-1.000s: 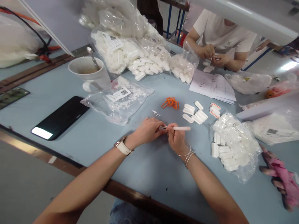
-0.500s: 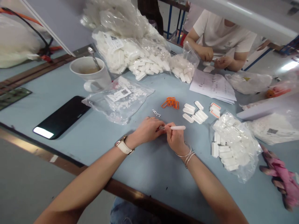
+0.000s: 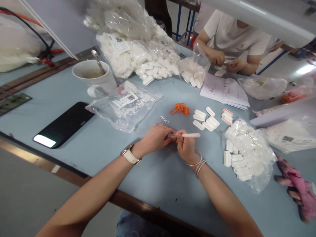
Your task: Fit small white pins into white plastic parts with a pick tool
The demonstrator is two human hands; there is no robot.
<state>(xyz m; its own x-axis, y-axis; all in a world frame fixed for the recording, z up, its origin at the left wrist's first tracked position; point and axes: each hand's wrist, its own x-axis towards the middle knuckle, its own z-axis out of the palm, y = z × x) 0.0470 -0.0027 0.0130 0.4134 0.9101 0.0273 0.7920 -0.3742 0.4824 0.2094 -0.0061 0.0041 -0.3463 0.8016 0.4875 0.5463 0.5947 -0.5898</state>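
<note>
My right hand (image 3: pixel 185 144) grips a slim tool with a white handle (image 3: pixel 191 135), its thin metal tip pointing left toward my other hand. My left hand (image 3: pixel 159 136) is closed, fingertips pinched around something small that the fingers mostly hide. The tool's tip meets that spot. Just beyond my left hand lie several tiny white pieces (image 3: pixel 165 120). A heap of orange rectangular frames (image 3: pixel 180 109) sits farther out. To its right are several white plastic casings (image 3: pixel 206 120), and two casings with orange frames fitted (image 3: pixel 227 116).
A phone (image 3: pixel 64 124) and a mug with a spoon (image 3: pixel 95 77) stand left. Bags of white parts (image 3: pixel 138 56) pile at the back; another bag (image 3: pixel 249 151) lies right, near a pink glove (image 3: pixel 297 187). Papers (image 3: pixel 224 90) lie before a co-worker (image 3: pixel 234 42) across the table.
The white-handled tool has shifted slightly to the right with my right hand's fingers. My left hand stays nearly in place.
</note>
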